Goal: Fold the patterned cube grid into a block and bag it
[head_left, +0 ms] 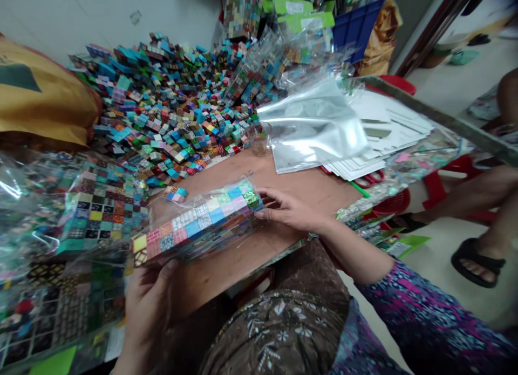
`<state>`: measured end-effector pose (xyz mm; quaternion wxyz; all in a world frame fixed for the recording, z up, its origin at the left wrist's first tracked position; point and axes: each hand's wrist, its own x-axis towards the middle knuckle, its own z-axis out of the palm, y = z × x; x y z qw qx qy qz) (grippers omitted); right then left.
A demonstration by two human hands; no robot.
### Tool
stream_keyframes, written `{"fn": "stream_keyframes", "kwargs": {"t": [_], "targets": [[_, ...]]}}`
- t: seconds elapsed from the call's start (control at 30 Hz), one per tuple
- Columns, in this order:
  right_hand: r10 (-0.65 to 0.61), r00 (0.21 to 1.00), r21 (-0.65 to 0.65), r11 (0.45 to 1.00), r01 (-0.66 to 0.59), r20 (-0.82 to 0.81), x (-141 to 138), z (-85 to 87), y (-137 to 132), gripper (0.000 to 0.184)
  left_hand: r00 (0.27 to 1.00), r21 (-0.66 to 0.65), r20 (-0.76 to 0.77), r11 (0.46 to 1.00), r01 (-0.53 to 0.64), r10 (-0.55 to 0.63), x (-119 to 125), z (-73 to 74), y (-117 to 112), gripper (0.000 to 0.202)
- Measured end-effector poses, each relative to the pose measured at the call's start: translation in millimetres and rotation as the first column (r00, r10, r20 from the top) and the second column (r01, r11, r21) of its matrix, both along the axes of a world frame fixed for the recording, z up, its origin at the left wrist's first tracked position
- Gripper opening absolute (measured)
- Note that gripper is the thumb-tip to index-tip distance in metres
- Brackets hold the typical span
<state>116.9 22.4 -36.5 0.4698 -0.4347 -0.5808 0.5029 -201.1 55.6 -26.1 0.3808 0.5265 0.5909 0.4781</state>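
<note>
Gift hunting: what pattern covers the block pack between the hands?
Multicoloured squares cover the block pack, in the head view.

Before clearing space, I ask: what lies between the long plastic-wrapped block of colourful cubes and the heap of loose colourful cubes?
In the head view, a small cluster of multicoloured cubes lies there, on the flat brown board.

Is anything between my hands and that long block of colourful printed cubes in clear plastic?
Nothing visible besides its clear plastic wrap: the block has your left hand at its left end and your right hand at the other.
</note>
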Motion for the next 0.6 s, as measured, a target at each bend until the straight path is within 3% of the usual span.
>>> {"fn": "stream_keyframes", "kwargs": {"t": [0.17, 0.27, 0.4, 0.6], "targets": [[0.018, 0.998, 0.038, 0.999, -0.02, 0.052, 0, -5.0, -5, 0.061, 0.998, -0.016, 0.065, 1.0, 0.025, -0.024, 5, 4.8, 3, 0.034], [-0.063, 0.976, 0.12, 0.992, 0.038, 0.209, -4, -3.9, -9, 0.059, 0.998, -0.026, 0.046, 0.999, 0.045, -0.044, 3, 4.5, 4, 0.032], [-0.171, 0.886, 0.225, 0.971, 0.078, 0.431, -10, -0.5, -14, 0.063, 0.994, 0.002, 0.034, 0.994, 0.107, -0.107, -1, 2.3, 6, 0.034], [-0.218, 0.886, 0.255, 0.96, 0.118, 0.41, -17, -1.3, -20, 0.073, 0.992, 0.028, -0.103, 0.997, 0.077, -0.074, -5, 3.0, -2, 0.041]]}}
